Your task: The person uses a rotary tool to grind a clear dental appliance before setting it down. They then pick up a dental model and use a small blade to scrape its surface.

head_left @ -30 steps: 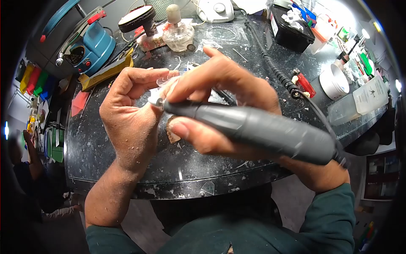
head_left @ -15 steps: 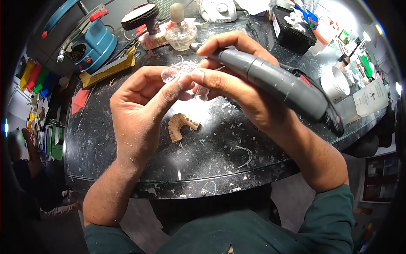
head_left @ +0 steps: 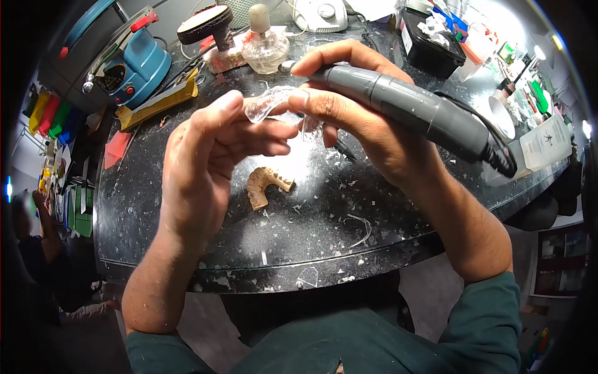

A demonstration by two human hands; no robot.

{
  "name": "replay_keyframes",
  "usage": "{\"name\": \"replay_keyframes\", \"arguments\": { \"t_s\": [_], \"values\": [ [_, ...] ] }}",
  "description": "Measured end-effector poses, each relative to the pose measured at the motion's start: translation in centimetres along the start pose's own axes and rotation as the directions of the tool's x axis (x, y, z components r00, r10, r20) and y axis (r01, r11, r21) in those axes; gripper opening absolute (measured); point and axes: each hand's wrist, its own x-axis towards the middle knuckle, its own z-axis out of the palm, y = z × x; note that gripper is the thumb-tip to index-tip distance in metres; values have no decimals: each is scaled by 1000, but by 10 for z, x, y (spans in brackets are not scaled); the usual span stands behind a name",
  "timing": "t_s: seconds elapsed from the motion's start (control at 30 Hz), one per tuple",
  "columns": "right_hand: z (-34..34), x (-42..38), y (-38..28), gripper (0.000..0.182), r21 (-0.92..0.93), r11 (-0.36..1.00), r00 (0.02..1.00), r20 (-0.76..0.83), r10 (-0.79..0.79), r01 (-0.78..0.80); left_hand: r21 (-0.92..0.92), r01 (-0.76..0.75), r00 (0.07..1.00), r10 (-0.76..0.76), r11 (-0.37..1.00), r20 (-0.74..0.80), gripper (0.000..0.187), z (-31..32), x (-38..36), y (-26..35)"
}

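Note:
A clear plastic dental aligner (head_left: 269, 103) is pinched at its right side by the thumb of my right hand (head_left: 349, 103). The same hand grips a dark grey rotary handpiece (head_left: 398, 100), its metal tip pointing left and its cord trailing at the lower right. My left hand (head_left: 215, 140) is open beside the aligner, thumb raised and fingers spread below the aligner's left end. Beneath the hands, a tan dental arch model (head_left: 266, 185) lies on the dark, debris-flecked bench (head_left: 299, 230).
A glass burner bottle (head_left: 266, 50) and a white control box (head_left: 321, 15) stand at the back. At left is a blue machine (head_left: 140, 65) with a yellow strip (head_left: 156, 103) before it. A black bin (head_left: 430, 50) and a clear bottle (head_left: 545, 143) stand right.
My left thumb has come off the aligner and its fingers have spread. The aligner stays in my right hand, turned slightly, and the handpiece's rear end has shifted a little to the right.

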Motion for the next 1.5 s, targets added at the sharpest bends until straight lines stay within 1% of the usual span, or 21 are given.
{"name": "replay_keyframes", "arguments": {
  "t_s": [0.03, 0.07, 0.1, 0.17, 0.2, 0.27, 0.3, 0.37, 0.4, 0.47, 0.5, 0.57, 0.67, 0.73, 0.8, 0.87, 1.1, 1.17, 1.3, 1.37, 1.5],
  "values": [
    [-1, 0, -1, 26, -18, 999, 998, 28, 52, -51, -174, 90, 996, -86, 981, 29, 38, -5, 1, -1],
    [-1, 0, 0, 25, -29, 999, 998, 41, 45, -43, -211, 176, 976, -143, 962, 162, 39, -16, 4, 0],
    [-3, 0, 3, 25, -29, 999, 998, 42, 45, -44, -212, 176, 977, -143, 961, 161, 39, -18, 2, -1],
    [-6, 3, 8, 28, -32, 999, 998, 48, -37, 38, -284, 251, 964, -213, 925, 160, 37, -18, 0, -1],
    [-4, 3, 8, 28, -31, 999, 998, 48, -36, 38, -307, 252, 965, -214, 918, 150, 35, -18, -1, -3],
    [0, 2, 4, 31, -197, 966, 980, -82, -184, 165, -340, 283, 957, -238, 897, 168, 37, -19, -1, -2],
    [-3, 1, -5, 35, -333, 933, 979, -98, -181, 139, -372, 313, 948, -261, 874, 185, 38, -19, 0, -2],
    [-8, 5, -1, 37, -501, 810, 922, -57, -383, 305, -389, 318, 945, -256, 865, 204, 41, -17, 0, 0],
    [-7, 5, 1, 37, -499, 810, 922, -55, -383, 307, -403, 320, 943, -248, 857, 223, 44, -17, 1, 1],
    [-2, 2, 4, 38, -381, 814, 884, 18, -467, 438, -427, 314, 943, -227, 848, 243, 46, -17, 1, 1],
    [4, -2, 2, 35, -347, 839, 893, -11, -451, 419, -451, 312, 941, -207, 836, 266, 48, -17, 2, 0],
    [1, -6, 1, 30, -352, 852, 917, 54, -395, 387, -450, 313, 940, -205, 836, 274, 47, -17, 2, 1],
    [0, -5, 4, 26, -330, 859, 917, 63, -393, 391, -428, 298, 944, -196, 853, 266, 47, -17, 2, 0],
    [1, -6, 4, 25, -346, 862, 926, 61, -372, 369, -407, 286, 948, -193, 867, 255, 47, -15, 2, -1],
    [2, -7, 2, 25, -362, 866, 935, 58, -349, 346, -352, 257, 962, -205, 900, 179, 45, -13, 1, -1],
    [2, -6, 0, 25, -372, 870, 944, 69, -322, 323, -346, 248, 964, -197, 905, 177, 44, -12, 0, -1],
    [0, -6, 1, 26, -419, 836, 934, 112, -341, 355, -293, 214, 975, -186, 932, 122, 42, -9, 0, -1],
    [2, -6, 1, 26, -406, 858, 947, 71, -312, 313, -294, 221, 974, -193, 930, 123, 42, -9, 1, -2],
    [2, -6, 5, 26, -390, 853, 936, 89, -340, 347, -274, 219, 974, -193, 936, 117, 42, -8, 1, -2],
    [2, -7, 3, 26, -404, 867, 955, 75, -287, 292, -262, 222, 973, -197, 939, 119, 42, -6, 1, -1],
    [1, -6, 4, 26, -388, 868, 950, 78, -304, 309, -268, 220, 974, -196, 938, 116, 42, -8, 1, -2]
  ]
}}
